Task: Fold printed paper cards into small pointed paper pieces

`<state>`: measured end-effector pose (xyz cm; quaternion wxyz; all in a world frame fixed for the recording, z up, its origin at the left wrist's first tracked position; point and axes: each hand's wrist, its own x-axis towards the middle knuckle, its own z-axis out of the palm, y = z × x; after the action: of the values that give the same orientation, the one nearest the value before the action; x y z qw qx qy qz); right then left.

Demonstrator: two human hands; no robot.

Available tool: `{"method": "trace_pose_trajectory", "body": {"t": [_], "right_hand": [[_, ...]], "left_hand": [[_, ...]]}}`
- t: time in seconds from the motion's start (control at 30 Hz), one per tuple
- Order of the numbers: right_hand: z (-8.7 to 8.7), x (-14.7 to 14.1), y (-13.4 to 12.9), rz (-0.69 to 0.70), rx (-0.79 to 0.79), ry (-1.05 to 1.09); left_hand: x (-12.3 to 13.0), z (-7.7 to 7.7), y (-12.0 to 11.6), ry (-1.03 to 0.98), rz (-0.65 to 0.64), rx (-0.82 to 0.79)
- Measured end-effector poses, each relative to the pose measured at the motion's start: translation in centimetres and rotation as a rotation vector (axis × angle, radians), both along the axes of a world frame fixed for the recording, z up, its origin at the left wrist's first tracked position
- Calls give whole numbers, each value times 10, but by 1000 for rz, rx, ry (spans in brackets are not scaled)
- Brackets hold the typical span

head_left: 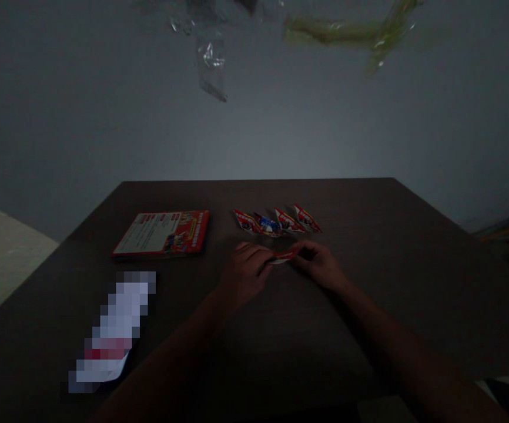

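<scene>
Presently, left hand and right hand pinch opposite ends of red paper piece — nearside of folded row; red-edged stack lies left of that row.

Red piece, pale-edged, slightly curved, near four pointed pieces

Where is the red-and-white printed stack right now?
In the head view, the printed stack lies at left on the table, left of the folded pieces and beyond the pixelated item.
</scene>
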<state>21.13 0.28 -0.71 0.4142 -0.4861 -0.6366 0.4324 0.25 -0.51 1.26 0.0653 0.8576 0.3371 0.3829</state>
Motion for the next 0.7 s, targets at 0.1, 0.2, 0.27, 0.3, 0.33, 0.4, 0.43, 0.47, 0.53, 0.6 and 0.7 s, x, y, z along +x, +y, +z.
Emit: {"method": "trace_pose_trajectory", "body": {"t": [0.1,0.2,0.27,0.3,0.33,0.4,0.43,0.47,0.53,0.6,0.7], "right_hand": [[0,2,1,-12,45,-39],[0,3,1,-22,113,-73],[1,2,1,-32,117,-58],[2,2,0,-43,104,-39],[2,2,0,-56,87,-18],[4,1,-2,-89,70,16],[4,1,-2,-103,76,36],[5,2,-2,-111,89,62],[5,3,-3,-121,108,128],[5,4,-2,-143,108,196],[4,8,-2,-185,80,285]], "left_hand": [[1,2,-1,-15,7,6],[2,2,-1,-38,47,10],[2,0,-1,-57,76,-2],[2,-1,-1,-66,89,-10],[2,-3,-1,-73,104,-16],[2,-7,-1,-93,154,-10],[2,-8,-1,-96,182,-5],[2,-9,-1,-95,210,-3],[2,-9,-2,-86,249,-18],[1,-8,-2,-93,250,-56],[1,-4,-2,-165,260,-104]]}}
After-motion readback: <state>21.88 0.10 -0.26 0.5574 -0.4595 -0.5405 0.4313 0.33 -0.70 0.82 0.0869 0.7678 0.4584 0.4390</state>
